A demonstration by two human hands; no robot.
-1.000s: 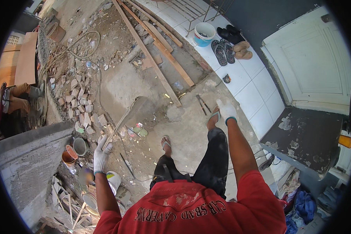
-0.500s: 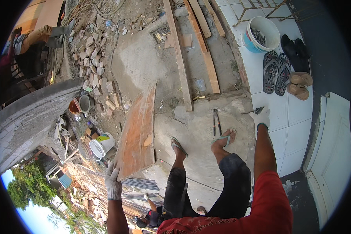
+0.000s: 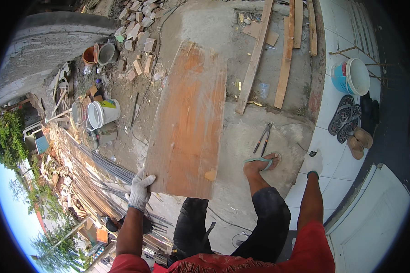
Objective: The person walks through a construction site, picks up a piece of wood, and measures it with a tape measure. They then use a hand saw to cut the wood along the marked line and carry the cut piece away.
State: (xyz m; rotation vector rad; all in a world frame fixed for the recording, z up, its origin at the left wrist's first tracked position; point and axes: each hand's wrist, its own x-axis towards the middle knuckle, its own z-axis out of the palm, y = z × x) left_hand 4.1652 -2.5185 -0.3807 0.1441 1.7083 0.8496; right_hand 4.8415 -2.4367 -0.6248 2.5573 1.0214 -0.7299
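My left hand (image 3: 141,189), in a whitish work glove, grips the near left corner of a long, worn plywood board (image 3: 187,123) with its thumb on top. The board is held tilted in front of my left leg and hides my left foot. Out to the right, my gloved right hand (image 3: 317,163) is closed around a small dark tool (image 3: 312,154) with a thin rod sticking out; its exact kind is unclear. A pair of long-handled end-cutting nippers (image 3: 263,136) lies on the concrete just ahead of my right foot.
Long wooden planks (image 3: 284,59) lie ahead. Buckets (image 3: 104,113), broken stones (image 3: 139,27) and a bundle of steel bars (image 3: 105,161) are at left. On the tiled step at right are a bucket (image 3: 357,77), patterned sandals (image 3: 344,118) and a white door (image 3: 373,223).
The board has swung rightward, its broad face now turned more toward me, with my left hand still on its corner. The whole view has shifted; my right hand keeps the small tool.
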